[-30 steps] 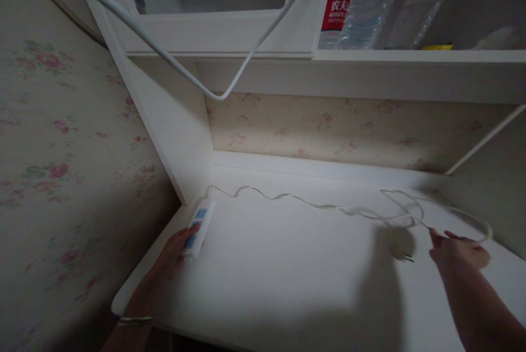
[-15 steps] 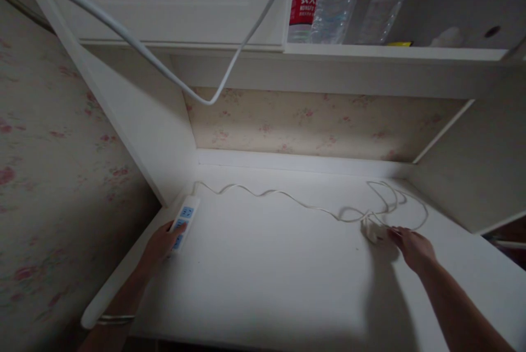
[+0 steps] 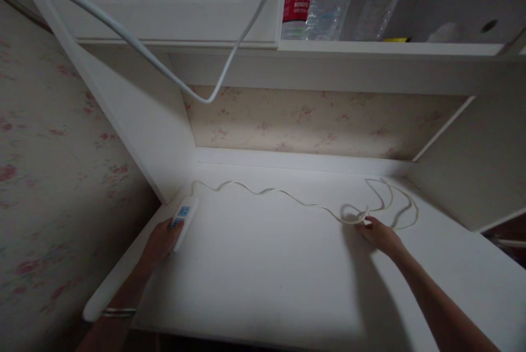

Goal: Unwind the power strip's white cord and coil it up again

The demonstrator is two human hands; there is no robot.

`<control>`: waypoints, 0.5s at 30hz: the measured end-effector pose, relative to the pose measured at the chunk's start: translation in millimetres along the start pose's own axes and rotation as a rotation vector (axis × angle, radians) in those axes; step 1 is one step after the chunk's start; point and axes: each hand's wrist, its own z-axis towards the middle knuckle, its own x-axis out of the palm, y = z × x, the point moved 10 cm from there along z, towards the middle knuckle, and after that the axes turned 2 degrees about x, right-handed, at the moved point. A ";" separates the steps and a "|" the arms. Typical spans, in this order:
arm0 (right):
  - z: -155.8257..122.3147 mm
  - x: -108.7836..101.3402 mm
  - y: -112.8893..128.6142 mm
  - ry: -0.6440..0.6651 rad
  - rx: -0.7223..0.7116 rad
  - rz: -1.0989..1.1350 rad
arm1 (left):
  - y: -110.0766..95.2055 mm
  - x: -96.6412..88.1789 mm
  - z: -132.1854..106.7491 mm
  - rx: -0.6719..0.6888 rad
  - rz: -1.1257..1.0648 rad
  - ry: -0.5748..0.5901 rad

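Observation:
At the left of the white desktop, my left hand [image 3: 160, 240] is closed around a white power strip [image 3: 189, 211] with blue sockets. The strip is tilted, and the fingers cover its lower sockets. A thin white power cord [image 3: 279, 190] runs in waves from its far end across the desktop to loose loops on the right. There my right hand [image 3: 380, 236] pinches the cord at the near side of the loops. The plug end is hidden behind this hand.
A thick white cable [image 3: 139, 45] hangs in front of the upper cabinet [image 3: 176, 18]. Several plastic bottles [image 3: 331, 4] stand on the open shelf [image 3: 390, 50]. Side panels [image 3: 464, 166] close in the desktop [image 3: 263, 275], with flowered wallpaper [image 3: 263, 122] behind.
My right hand has moved left onto the cord bundle and closed on it, covering the plug. My left hand has tilted the power strip slightly.

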 end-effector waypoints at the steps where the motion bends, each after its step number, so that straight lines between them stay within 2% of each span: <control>1: -2.5 6.3 6.8 0.052 -0.037 -0.124 | 0.7 -3.2 -0.5 -0.007 0.050 -0.035; 4: -15.1 14.8 21.9 0.138 -0.088 -0.287 | -9.1 -21.4 -12.6 -0.018 0.218 -0.230; 6: -28.5 20.3 35.9 0.214 -0.127 -0.296 | -37.7 -28.4 -31.6 0.090 0.238 -0.360; 7: -37.2 25.2 45.3 0.276 -0.156 -0.266 | -58.3 -25.8 -43.4 0.189 0.192 -0.379; 9: -57.5 35.7 67.9 0.410 -0.210 -0.128 | -109.4 -5.1 -71.1 0.451 0.026 -0.262; 10: -67.8 40.1 79.9 0.465 -0.231 -0.047 | -131.2 6.8 -85.5 0.519 -0.064 -0.186; 12: -87.6 47.5 103.2 0.539 -0.271 0.082 | -168.8 37.6 -111.5 0.562 -0.242 0.022; 15: -116.5 60.3 135.1 0.633 -0.335 0.200 | -212.5 90.9 -143.8 0.523 -0.475 0.343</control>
